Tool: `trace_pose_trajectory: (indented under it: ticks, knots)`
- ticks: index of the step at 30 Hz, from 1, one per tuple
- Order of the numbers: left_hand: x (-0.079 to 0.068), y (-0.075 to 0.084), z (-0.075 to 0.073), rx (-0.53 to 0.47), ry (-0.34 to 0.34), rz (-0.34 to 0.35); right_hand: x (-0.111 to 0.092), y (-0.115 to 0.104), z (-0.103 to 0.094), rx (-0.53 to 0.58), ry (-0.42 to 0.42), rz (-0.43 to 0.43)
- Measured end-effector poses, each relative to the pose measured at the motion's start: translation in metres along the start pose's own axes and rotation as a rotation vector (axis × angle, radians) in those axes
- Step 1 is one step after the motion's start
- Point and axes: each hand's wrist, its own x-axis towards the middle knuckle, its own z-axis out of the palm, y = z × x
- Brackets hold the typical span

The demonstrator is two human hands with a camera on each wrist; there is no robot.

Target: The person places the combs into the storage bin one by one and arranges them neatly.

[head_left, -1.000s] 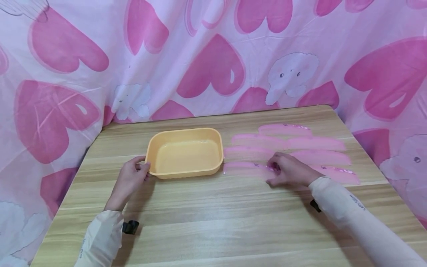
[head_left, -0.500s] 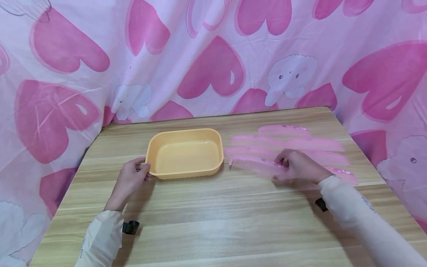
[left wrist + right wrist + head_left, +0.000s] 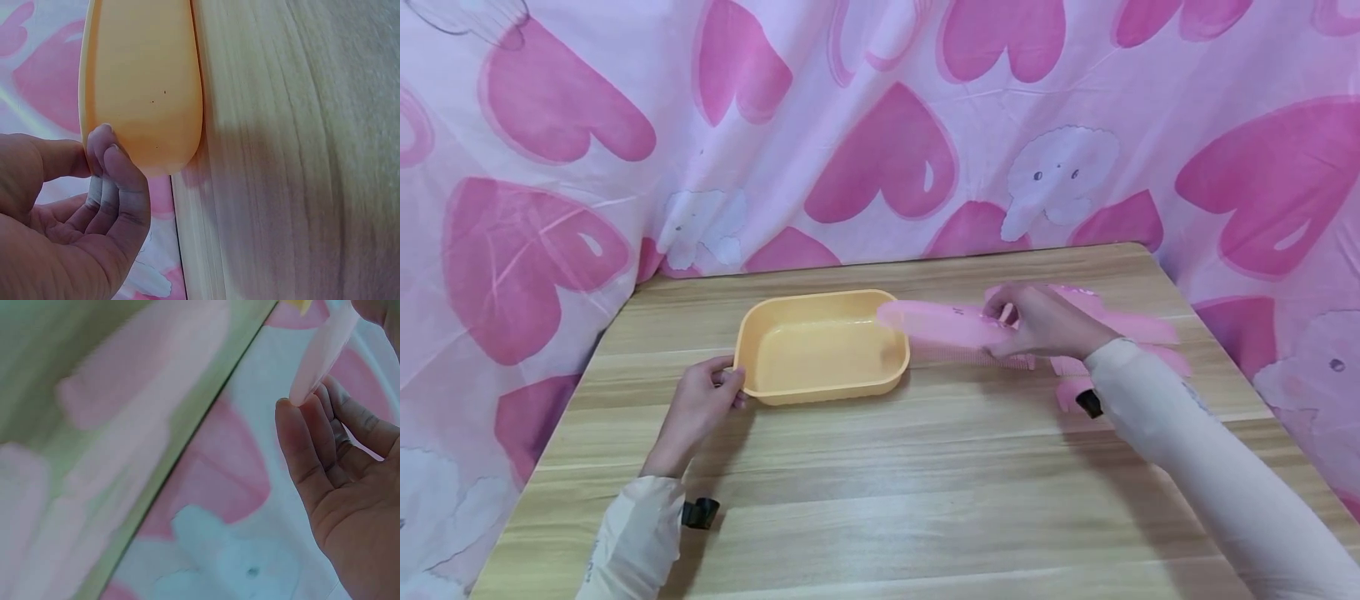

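A yellow plastic basin (image 3: 831, 389) with rounded corners stands on the table. My left hand (image 3: 698, 408) pinches its near left corner by the rim, thumb on one side and fingers on the other, as the left wrist view shows of the basin wall (image 3: 147, 75). My right hand (image 3: 1045, 321) holds a pink comb (image 3: 928, 321) by its right part, teeth downward. The comb's far left end overlaps the basin's right rim in the head view. In the right wrist view, thumb and fingertips grip the comb (image 3: 322, 353) near one end.
Several more pink combs (image 3: 1142, 327) lie in rows on the wooden table (image 3: 880, 492), right of the basin and partly hidden by the right hand and arm. A pink heart-patterned curtain (image 3: 880, 150) hangs behind and at both sides of the table.
My right hand has lifted a comb from the near row and carried it up and left to the basin's right rim. The left hand stays on the basin.
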Motion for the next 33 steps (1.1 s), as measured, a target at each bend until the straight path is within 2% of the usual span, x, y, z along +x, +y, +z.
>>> trace_pose_trajectory:
  ticks: [4,9,13,17,24,33]
  knots:
    - [0.001,0.0,0.001,0.001,-0.002,-0.004,0.027,-0.021,-0.001,-0.028,-0.032,-0.033]
    - [0.002,-0.001,0.002,0.011,0.003,-0.01,0.061,-0.045,0.004,-0.048,-0.071,-0.129]
    - [0.003,0.0,0.002,0.022,0.006,-0.018,0.085,-0.062,0.013,-0.065,-0.096,-0.19]
    - [0.003,0.0,0.003,0.023,0.008,-0.026,0.104,-0.076,0.027,-0.085,-0.131,-0.213]
    - [0.005,0.0,0.003,0.028,0.006,-0.046,0.127,-0.094,0.054,-0.128,-0.194,-0.204]
    - [0.005,0.0,0.001,0.028,0.007,-0.059,0.141,-0.099,0.084,-0.215,-0.238,-0.174]
